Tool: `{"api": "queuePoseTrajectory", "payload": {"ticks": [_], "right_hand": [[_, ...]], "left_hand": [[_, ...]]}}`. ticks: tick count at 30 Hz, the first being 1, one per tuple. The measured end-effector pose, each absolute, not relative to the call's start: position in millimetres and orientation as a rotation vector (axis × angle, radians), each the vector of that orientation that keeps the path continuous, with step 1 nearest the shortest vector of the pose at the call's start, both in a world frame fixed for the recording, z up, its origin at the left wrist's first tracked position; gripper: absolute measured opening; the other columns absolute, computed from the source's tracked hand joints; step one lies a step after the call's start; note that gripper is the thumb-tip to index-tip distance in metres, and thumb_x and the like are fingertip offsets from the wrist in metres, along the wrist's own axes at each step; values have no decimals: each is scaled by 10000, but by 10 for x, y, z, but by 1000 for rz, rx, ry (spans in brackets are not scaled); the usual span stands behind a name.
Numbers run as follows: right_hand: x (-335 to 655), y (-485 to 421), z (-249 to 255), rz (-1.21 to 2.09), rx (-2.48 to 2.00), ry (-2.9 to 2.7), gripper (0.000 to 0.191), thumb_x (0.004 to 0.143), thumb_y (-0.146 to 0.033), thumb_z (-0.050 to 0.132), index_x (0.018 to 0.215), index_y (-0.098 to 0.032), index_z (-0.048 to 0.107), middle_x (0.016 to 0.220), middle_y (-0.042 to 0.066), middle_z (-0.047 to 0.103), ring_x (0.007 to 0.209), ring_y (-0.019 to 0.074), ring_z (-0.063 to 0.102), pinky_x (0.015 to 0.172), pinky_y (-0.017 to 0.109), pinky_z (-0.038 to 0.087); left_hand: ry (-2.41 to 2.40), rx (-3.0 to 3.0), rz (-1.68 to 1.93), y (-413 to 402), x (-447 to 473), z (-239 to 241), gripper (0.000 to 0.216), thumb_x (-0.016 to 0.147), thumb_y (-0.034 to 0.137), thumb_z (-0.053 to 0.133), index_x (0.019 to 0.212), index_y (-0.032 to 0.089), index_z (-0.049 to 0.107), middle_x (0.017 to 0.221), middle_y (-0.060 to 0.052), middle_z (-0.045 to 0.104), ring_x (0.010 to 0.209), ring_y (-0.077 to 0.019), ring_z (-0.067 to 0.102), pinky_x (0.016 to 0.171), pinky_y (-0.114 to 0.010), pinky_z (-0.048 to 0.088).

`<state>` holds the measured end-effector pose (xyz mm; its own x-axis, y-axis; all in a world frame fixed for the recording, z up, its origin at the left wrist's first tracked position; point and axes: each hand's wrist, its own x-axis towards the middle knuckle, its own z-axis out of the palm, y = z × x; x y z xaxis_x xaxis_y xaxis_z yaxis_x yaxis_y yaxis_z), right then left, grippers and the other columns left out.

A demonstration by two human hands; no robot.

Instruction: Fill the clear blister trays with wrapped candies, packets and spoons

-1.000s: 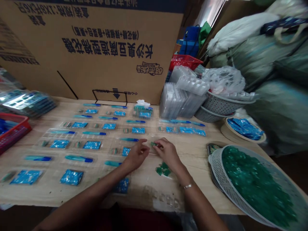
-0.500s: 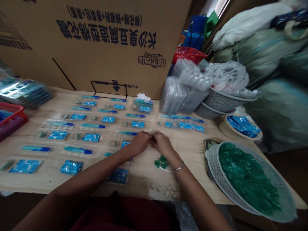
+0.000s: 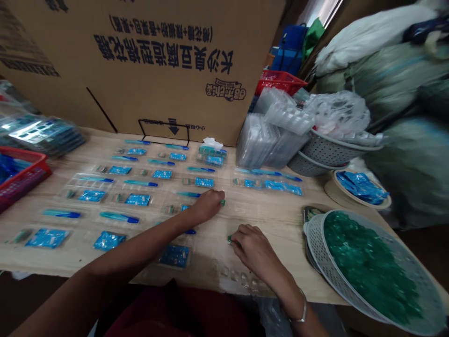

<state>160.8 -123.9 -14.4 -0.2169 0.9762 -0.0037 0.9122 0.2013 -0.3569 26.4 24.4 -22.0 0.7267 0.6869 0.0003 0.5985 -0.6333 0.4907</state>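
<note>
Rows of clear plastic blister trays (image 3: 134, 200) lie on the wooden table (image 3: 273, 220), each holding a blue packet, a blue pen-like tool and a small green piece. My left hand (image 3: 206, 206) rests curled on a tray near the middle, its fingertips pinched on a small green piece (image 3: 222, 202). My right hand (image 3: 254, 248) lies nearer to me, fingers bent down over a small pile of green pieces (image 3: 229, 239), most of it hidden under the hand.
A white basket (image 3: 315, 238) full of green pieces stands at the right edge. Behind it are grey baskets (image 3: 326, 150), stacked clear trays (image 3: 259, 140) and a bowl of blue packets (image 3: 361, 187). A big cardboard box (image 3: 147, 70) walls the back; a red crate (image 3: 24, 178) sits left.
My hands, together over one tray before, have parted: the right hand drew back towards me onto the green pile, the left stayed at the tray.
</note>
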Motion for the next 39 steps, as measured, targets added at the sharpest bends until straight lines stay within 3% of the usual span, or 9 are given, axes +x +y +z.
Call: {"api": "queuePoseTrajectory", "payload": {"ticks": [4, 8, 13, 20, 29, 35, 39], "right_hand": [[1670, -1182, -28, 565, -1634, -1889, 146, 846, -159, 498, 822, -200, 636, 785, 40, 584, 772, 181, 558, 686, 294, 425], [1609, -1100, 17, 690, -1487, -1662, 128, 841, -231, 523, 783, -203, 634, 727, 16, 565, 683, 151, 549, 594, 256, 427], [1422, -1072, -118, 652, -1511, -1278, 127, 815, -320, 580, 803, -194, 572, 683, -13, 567, 635, 133, 528, 580, 241, 426], [1315, -1134, -145, 431, -1540, -1464, 109, 822, -208, 515, 716, -213, 537, 704, -6, 538, 652, 137, 528, 605, 245, 404], [1309, -1189, -236, 795, -1424, -1350, 87, 803, -239, 532, 729, -196, 550, 668, -14, 547, 626, 128, 517, 563, 226, 399], [1357, -1217, -158, 847, -1473, -1509, 99, 798, -199, 494, 701, -198, 479, 641, -29, 496, 600, 115, 477, 531, 210, 362], [1347, -1258, -71, 809, -1470, -1690, 91, 787, -143, 459, 723, -206, 442, 697, -20, 483, 642, 118, 479, 535, 207, 341]], "left_hand": [[698, 2269, 469, -37, 23, -58, 230, 726, 73, 572, 908, 170, 675, 971, -86, 680, 958, -218, 592, 856, -314, 436], [640, 1734, 538, -274, -83, -33, 130, 704, 222, 668, 821, 171, 689, 745, -24, 679, 674, -138, 584, 636, -239, 441], [758, 1224, 759, -372, 4, -115, 222, 588, 309, 778, 656, 144, 647, 643, -9, 647, 616, -120, 562, 642, -249, 442], [890, 1219, 876, -512, -12, -108, 159, 596, 232, 753, 607, 148, 618, 593, 12, 610, 562, -99, 517, 574, -224, 409], [819, 942, 734, -591, -91, -169, 273, 504, 236, 819, 689, 136, 645, 640, 10, 617, 617, -104, 542, 634, -237, 431], [835, 1122, 744, -628, -159, -223, 165, 597, 233, 724, 657, 131, 609, 631, -1, 608, 604, -106, 522, 618, -242, 415], [837, 1437, 649, -652, -201, -118, 61, 620, 147, 608, 652, 153, 556, 588, 33, 526, 559, -92, 450, 549, -219, 353]]}}
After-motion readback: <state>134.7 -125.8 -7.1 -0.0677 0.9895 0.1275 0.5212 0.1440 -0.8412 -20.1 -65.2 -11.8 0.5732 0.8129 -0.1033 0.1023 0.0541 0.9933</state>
